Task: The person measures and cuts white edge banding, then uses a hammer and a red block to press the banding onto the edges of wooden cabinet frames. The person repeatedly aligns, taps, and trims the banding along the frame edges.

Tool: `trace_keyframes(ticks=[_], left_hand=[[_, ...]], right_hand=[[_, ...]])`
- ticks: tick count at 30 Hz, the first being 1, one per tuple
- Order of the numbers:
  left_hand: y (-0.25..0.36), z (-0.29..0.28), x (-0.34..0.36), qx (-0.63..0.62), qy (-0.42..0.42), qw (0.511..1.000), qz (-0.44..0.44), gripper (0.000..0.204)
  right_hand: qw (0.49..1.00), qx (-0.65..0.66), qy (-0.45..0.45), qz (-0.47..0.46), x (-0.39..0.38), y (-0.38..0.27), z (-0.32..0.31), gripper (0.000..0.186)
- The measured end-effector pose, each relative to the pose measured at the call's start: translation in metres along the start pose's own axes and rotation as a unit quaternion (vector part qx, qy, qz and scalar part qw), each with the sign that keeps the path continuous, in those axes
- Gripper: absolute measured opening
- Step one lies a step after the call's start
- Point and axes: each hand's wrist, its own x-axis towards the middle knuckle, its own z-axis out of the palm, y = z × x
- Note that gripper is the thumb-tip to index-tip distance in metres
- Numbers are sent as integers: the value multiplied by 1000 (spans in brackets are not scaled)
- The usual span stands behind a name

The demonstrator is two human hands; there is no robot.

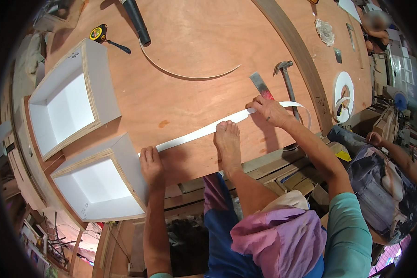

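Note:
A long white edging strip (197, 133) runs diagonally over the plywood tabletop (185, 102). My left hand (151, 166) presses its fingers on the strip's near-left end, close beside the lower white box (97, 185). My right hand (271, 111) pinches the strip farther along, and its loose tail curls away past my wrist. Between the hands, my bare foot (228, 144) rests at the strip's edge. Just beyond my right fingers lies a flat metal blade (260, 84) with a red part, partly hidden by the hand. A claw hammer (288, 83) lies beside it.
Another white box (69, 99) with raw plywood edges stands at the left. Farther back are a tape measure (98, 33), a black tube-shaped tool (135, 21) and a thin curved strip (185, 77). A brown curved board (301, 55) and a white roll (343, 95) lie right; people are beyond.

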Motion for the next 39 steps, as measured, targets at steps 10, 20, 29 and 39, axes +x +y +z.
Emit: trace_keyframes(ticks=[10,20,29,39], left_hand=[[-1,-6,-17,77,-150,986,-7,33],[15,-22,-2,71,-75,994,-41,37],[8,-17,1,-12,-28,999,-15,36],[-8,-11,3,-55,-13,998,29,35]], right_hand=[[990,104,99,12,4,-21,9,39],[982,163,61,76,2,-24,20,24],[987,139,64,52,2,-18,24,28],[987,138,69,46,1,-8,30,27]])
